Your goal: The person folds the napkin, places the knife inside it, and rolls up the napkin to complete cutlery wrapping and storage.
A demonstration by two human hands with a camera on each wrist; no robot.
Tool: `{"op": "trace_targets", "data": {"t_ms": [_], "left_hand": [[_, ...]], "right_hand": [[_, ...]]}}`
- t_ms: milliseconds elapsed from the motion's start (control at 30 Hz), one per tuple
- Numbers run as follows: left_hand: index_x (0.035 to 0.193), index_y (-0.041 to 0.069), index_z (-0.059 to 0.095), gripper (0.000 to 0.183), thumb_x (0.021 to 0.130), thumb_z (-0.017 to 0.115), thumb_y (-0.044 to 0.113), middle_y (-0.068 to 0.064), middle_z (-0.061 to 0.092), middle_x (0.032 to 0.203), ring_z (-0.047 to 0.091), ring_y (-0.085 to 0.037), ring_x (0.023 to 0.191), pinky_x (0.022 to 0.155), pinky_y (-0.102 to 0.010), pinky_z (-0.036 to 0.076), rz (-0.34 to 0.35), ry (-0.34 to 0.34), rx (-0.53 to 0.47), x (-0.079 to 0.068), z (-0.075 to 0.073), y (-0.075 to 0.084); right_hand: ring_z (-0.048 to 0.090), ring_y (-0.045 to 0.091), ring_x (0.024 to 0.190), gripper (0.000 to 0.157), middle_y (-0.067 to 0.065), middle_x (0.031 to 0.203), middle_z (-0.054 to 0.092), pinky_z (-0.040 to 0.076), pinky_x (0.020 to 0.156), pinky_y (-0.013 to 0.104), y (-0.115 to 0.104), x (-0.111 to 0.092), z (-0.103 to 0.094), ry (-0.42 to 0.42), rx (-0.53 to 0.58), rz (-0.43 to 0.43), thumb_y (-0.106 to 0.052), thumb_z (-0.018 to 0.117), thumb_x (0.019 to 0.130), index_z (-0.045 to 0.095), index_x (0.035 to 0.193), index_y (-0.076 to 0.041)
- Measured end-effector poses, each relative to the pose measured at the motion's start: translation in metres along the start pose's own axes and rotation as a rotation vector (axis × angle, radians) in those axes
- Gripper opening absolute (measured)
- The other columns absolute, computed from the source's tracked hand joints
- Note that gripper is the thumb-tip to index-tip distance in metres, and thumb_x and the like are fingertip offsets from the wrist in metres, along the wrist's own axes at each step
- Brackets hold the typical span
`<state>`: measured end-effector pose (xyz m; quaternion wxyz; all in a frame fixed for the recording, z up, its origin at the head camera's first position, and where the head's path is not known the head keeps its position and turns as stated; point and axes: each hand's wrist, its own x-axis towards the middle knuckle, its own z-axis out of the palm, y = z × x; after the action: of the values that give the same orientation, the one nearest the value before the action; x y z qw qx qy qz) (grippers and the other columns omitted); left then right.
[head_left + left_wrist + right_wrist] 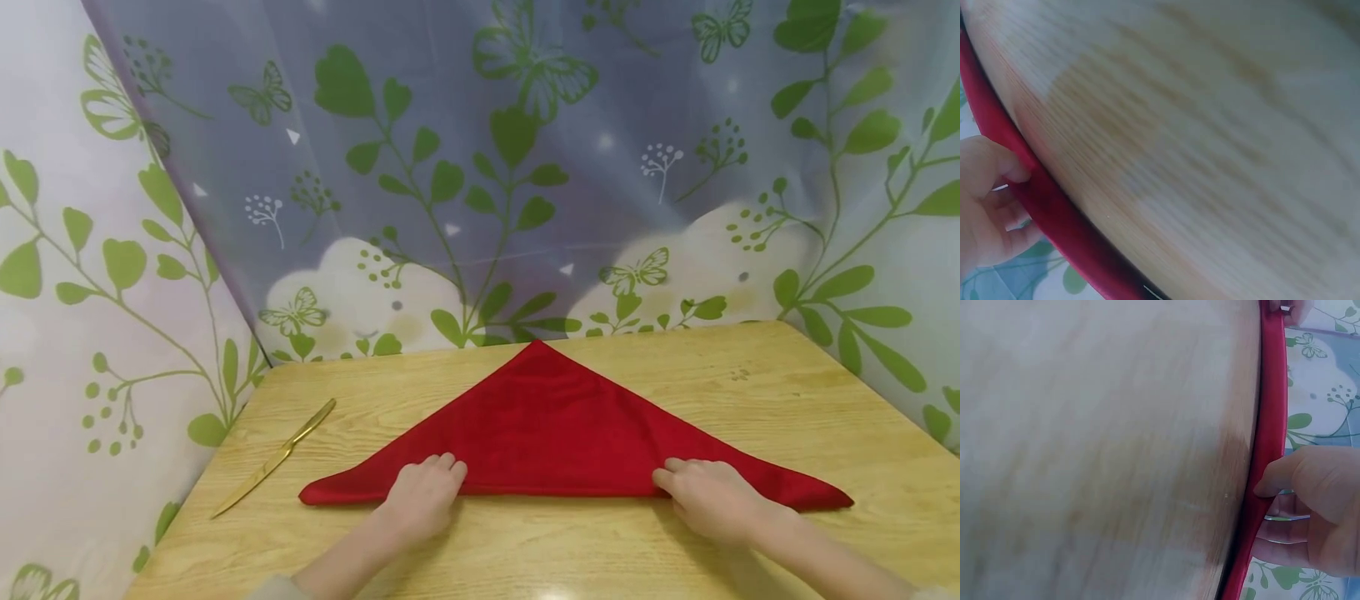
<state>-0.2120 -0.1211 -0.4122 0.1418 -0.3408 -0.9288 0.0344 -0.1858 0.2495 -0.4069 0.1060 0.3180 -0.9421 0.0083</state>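
— Leaf-printed fabric backdrop [645, 75] behind pale wood-grain table [570, 546]. On top?
— Red satiny triangular cloth [540, 417], apex by far edge; long fold pinched by left hand [423, 498] and right hand [711, 502], probably to stay straight.
— Near left edge, slim gold metal knife [283, 452]. Hidden?
— Fingertips, behind cloth in wrist views.

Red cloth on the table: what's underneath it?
Under the red cloth is the wooden table, showing along its sides and near edge. The left hand and right hand pinch that near edge. Whether anything else lies beneath is covered.
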Motion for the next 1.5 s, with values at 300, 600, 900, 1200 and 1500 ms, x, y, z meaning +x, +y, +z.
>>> {"op": "trace_targets", "data": {"t_ms": [300, 600, 900, 1200, 1500], "left_hand": [[0.058, 0.013, 0.051, 0.018, 0.067, 0.063, 0.004, 0.001, 0.045, 0.06, 0.049, -0.018, 0.055, 0.039, -0.031, 0.037, -0.005, -0.013, 0.049, -0.005, -0.002, -0.003], [0.058, 0.013, 0.053, 0.018, 0.068, 0.065, 0.004, 0.002, 0.045, 0.061, 0.05, -0.017, 0.056, 0.04, -0.031, 0.038, 0.022, -0.051, 0.077, -0.011, -0.006, 0.004], [0.064, 0.013, 0.055, 0.013, 0.07, 0.066, 0.009, 0.001, 0.045, 0.063, 0.049, -0.017, 0.058, 0.042, -0.03, 0.037, 0.04, -0.083, -0.004, -0.013, -0.009, 0.001], [0.08, 0.015, 0.065, 0.013, 0.083, 0.065, 0.027, 0.009, 0.052, 0.072, 0.052, -0.01, 0.069, 0.059, -0.028, 0.043, -0.039, -0.27, -0.294, -0.007, -0.018, -0.021], [0.082, 0.013, 0.067, 0.009, 0.084, 0.065, 0.021, 0.006, 0.063, 0.077, 0.059, -0.014, 0.074, 0.069, -0.033, 0.048, -0.096, -0.21, -0.347, -0.007, -0.022, -0.05]], "right_hand": [[0.041, 0.011, 0.056, 0.02, -0.005, 0.07, 0.04, 0.032, 0.042, 0.023, -0.001, -0.003, 0.0, -0.006, -0.047, 0.057, 0.0, 0.07, 0.067, 0.057, 0.077, -0.012], [0.049, 0.016, 0.061, 0.028, -0.001, 0.076, 0.047, 0.032, 0.04, 0.023, 0.001, -0.009, 0.007, 0.048, -0.111, 0.032, 0.003, 0.072, 0.065, 0.062, 0.088, -0.009], [0.046, 0.018, 0.064, 0.026, -0.001, 0.076, 0.044, 0.032, 0.038, 0.023, 0.002, -0.01, 0.011, 0.091, -0.118, 0.008, 0.001, 0.071, 0.064, 0.062, 0.086, -0.01], [0.049, 0.018, 0.068, 0.025, -0.002, 0.079, 0.047, 0.037, 0.042, 0.024, 0.006, -0.008, 0.006, 0.002, -0.068, 0.015, -0.004, 0.072, 0.068, 0.063, 0.091, -0.009], [0.05, 0.015, 0.069, 0.027, -0.005, 0.08, 0.047, 0.038, 0.045, 0.024, 0.011, -0.008, 0.003, -0.048, 0.001, -0.01, -0.009, 0.075, 0.069, 0.064, 0.094, -0.01]]}}
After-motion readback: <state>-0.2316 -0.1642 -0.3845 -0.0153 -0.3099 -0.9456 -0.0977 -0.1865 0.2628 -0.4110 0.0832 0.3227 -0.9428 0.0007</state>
